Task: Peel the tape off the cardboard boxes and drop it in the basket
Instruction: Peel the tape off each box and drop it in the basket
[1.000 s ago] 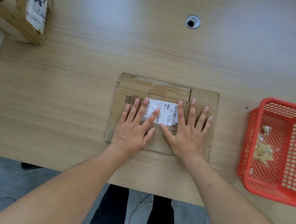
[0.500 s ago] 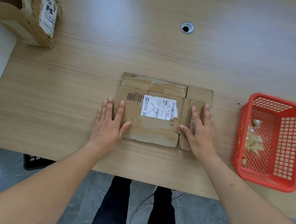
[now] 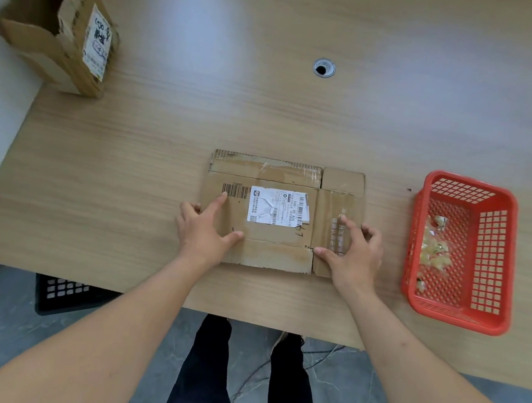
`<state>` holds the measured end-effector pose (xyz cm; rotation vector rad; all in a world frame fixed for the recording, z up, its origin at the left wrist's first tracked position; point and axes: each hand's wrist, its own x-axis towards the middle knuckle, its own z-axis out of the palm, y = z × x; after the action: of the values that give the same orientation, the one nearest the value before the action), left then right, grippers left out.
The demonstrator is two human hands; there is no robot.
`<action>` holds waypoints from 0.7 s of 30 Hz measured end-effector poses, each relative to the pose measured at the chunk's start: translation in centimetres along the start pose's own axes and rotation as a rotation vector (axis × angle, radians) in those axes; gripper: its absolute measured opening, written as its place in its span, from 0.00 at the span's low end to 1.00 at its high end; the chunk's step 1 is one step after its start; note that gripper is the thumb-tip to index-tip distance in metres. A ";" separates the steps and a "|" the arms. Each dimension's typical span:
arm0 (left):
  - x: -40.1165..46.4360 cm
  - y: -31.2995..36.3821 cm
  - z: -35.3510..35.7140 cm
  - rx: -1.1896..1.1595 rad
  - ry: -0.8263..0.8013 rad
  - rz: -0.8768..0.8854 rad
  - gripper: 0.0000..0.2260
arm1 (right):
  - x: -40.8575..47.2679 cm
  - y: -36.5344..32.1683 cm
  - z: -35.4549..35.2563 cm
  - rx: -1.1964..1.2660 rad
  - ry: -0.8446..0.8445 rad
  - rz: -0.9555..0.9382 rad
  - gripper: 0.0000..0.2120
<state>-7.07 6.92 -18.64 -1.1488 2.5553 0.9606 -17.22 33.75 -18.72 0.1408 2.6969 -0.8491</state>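
Cardboard box (image 3: 274,234), flattened, gripped at opposite side edges by left hand (image 3: 205,231) and right hand (image 3: 355,252).

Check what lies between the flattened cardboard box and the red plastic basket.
In the head view, only bare wooden table separates the flattened cardboard box from the red plastic basket.
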 end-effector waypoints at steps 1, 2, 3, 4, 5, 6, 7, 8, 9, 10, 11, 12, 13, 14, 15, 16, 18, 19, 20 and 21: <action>-0.2 -0.3 0.0 -0.017 -0.011 -0.010 0.41 | 0.2 -0.1 -0.2 0.032 -0.009 0.044 0.40; -0.4 -0.5 0.0 -0.035 -0.026 -0.013 0.42 | 0.5 -0.2 -0.4 0.068 -0.024 0.090 0.42; -0.7 -0.8 0.0 -0.054 -0.043 -0.012 0.43 | 0.7 -0.3 -0.6 0.096 -0.039 0.125 0.43; -0.9 -1.0 0.1 -0.075 -0.058 -0.010 0.44 | 0.9 -0.4 -0.7 0.108 -0.053 0.146 0.45; -1.1 -1.0 0.1 -0.089 -0.068 -0.008 0.44 | 1.1 -0.5 -0.9 0.103 -0.067 0.159 0.48; -1.4 -1.0 0.2 -0.095 -0.074 -0.009 0.44 | 1.3 -0.7 -1.1 0.091 -0.085 0.173 0.50; -1.6 -0.9 0.2 -0.096 -0.079 -0.014 0.44 | 1.4 -0.9 -1.2 0.076 -0.103 0.189 0.52; -1.9 -0.8 0.2 -0.098 -0.086 -0.022 0.44 | 1.5 -1.0 -1.4 0.062 -0.117 0.202 0.54; -2.2 -0.7 0.2 -0.100 -0.094 -0.035 0.44 | 1.6 -1.1 -1.6 0.052 -0.126 0.208 0.54; -2.4 -0.7 0.2 -0.105 -0.101 -0.051 0.44 | 1.6 -1.1 -1.8 0.055 -0.133 0.206 0.54; -2.7 -0.6 0.1 -0.113 -0.106 -0.069 0.44 | 1.6 -1.0 -1.9 0.073 -0.142 0.196 0.52; -3.0 -0.6 0.0 -0.124 -0.107 -0.087 0.44 | 1.5 -0.9 -2.1 0.103 -0.155 0.180 0.51; -3.3 -0.6 -0.1 -0.133 -0.104 -0.099 0.44 | 1.4 -0.7 -2.4 0.131 -0.170 0.163 0.50; -3.4 -0.6 -0.1 -0.140 -0.103 -0.105 0.44 | 1.3 -0.5 -2.5 0.151 -0.180 0.151 0.50; -3.7 -0.5 -0.2 -0.149 -0.097 -0.109 0.44 | 1.2 -0.3 -2.8 0.161 -0.188 0.135 0.49; -4.0 -0.4 -0.2 -0.158 -0.090 -0.109 0.44 | 1.0 -0.1 -3.1 0.167 -0.196 0.117 0.49; -4.4 -0.1 -0.2 -0.173 -0.075 -0.098 0.44 | 0.6 0.2 -4.0 0.190 -0.215 0.071 0.49; -4.7 0.1 -0.2 -0.183 -0.065 -0.094 0.44 | 0.3 0.4 -4.4 0.199 -0.228 0.038 0.50; -4.9 0.4 -0.4 -0.190 -0.054 -0.090 0.44 | 0.0 0.5 -4.9 0.208 -0.241 -0.004 0.52; -5.0 0.8 -0.6 -0.192 -0.041 -0.082 0.44 | -0.3 0.5 -5.3 0.217 -0.251 -0.047 0.53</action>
<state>-4.11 10.00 -15.79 -1.2586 2.4058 1.2173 -18.29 37.20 -14.74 0.0167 2.3800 -1.0941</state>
